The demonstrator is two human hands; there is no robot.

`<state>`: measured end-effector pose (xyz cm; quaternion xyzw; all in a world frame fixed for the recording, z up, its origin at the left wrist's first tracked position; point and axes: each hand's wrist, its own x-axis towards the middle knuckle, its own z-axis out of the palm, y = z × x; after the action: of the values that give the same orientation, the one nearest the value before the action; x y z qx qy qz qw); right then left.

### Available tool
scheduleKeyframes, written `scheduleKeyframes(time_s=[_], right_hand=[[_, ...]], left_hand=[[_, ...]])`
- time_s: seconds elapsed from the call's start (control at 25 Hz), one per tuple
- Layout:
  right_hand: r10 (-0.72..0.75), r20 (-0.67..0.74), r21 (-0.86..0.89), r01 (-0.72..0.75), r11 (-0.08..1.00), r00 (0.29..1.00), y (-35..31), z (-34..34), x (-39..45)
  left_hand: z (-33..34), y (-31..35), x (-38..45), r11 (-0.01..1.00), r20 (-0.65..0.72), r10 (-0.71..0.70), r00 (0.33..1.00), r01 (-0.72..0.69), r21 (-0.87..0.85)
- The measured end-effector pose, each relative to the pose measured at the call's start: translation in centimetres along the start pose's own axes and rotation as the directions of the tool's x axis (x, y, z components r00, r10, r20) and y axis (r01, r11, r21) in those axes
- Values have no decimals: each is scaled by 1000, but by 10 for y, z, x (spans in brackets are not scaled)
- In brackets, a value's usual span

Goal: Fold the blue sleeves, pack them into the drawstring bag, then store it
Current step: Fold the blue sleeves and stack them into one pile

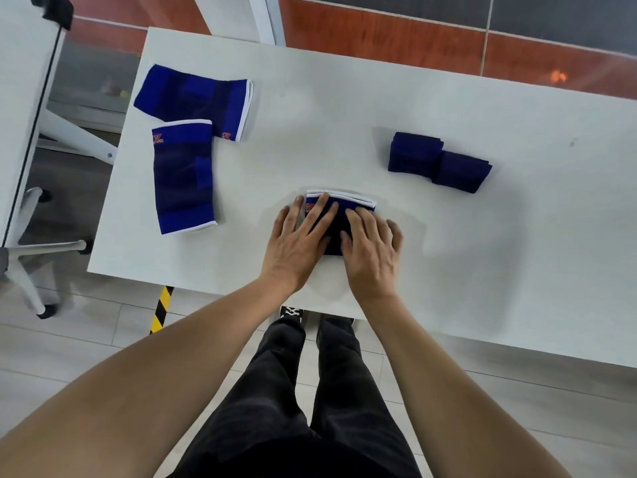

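Observation:
A blue sleeve folded in half (339,215) lies near the table's front edge, its white-trimmed ends stacked at the far side. My left hand (300,236) and my right hand (370,246) both press flat on it, fingers straight. Two unfolded blue sleeves lie at the left: one (194,100) at the far left corner, one (184,175) just in front of it, overlapping it slightly. Two folded dark blue sleeves (437,162) sit side by side at the right. No drawstring bag is in view.
The white table (517,236) ends close to my legs. An office chair base (31,257) stands on the floor at the left, beside another white desk (20,98). Yellow-black tape (160,310) marks the floor below the table edge.

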<state>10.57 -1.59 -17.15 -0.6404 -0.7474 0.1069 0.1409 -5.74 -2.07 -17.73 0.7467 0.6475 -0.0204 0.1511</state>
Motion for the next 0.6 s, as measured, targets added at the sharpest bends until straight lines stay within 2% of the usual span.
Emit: scheduleKeyframes(time_s=[0.12,0.32,0.48,0.6], right_hand=[[-13,47,-26,15,1000,999,9,2,3],[-6,124,-25,9,1000,992,6,3,56],[10,185,-56,1,998,983,-2,6,84],[27,204,-99,-7,995,979,-2,5,95]], left_hand=[[-5,-9,13,999,14,15,1000,-16,31],[-23,-25,59,999,86,7,996,-3,-49],[-40,-30,78,999,-11,13,1000,-13,-52],[-58,-48,90,978,-143,-192,971,177,-110]])
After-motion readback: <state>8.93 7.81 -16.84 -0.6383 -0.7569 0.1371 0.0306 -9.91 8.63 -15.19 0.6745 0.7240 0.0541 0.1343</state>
